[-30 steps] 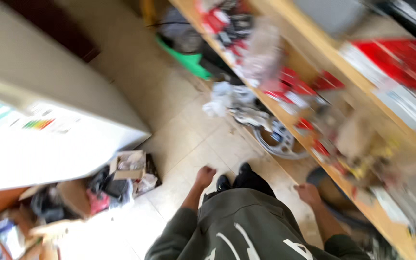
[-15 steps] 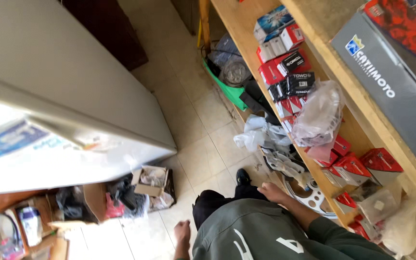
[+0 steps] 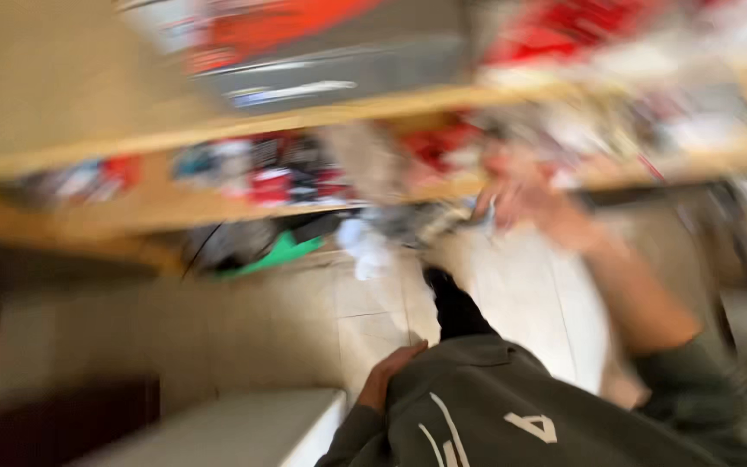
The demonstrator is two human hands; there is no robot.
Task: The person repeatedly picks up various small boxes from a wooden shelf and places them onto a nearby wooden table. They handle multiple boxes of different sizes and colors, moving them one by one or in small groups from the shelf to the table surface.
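Blur hides your right hand's (image 3: 525,195) grip at the wooden shelf (image 3: 218,207), two o'clock; red boxes (image 3: 291,177) crowd it. Your left hand (image 3: 391,374) rests curled on your hip, six o'clock.

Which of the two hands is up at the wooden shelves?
The right hand, raised to the lower wooden shelf among blurred packages; the left hand rests low at the person's side.

Heavy motion blur across the whole frame, even daylight-like brightness, dim dark lower-left corner, no glare, no sharp detail
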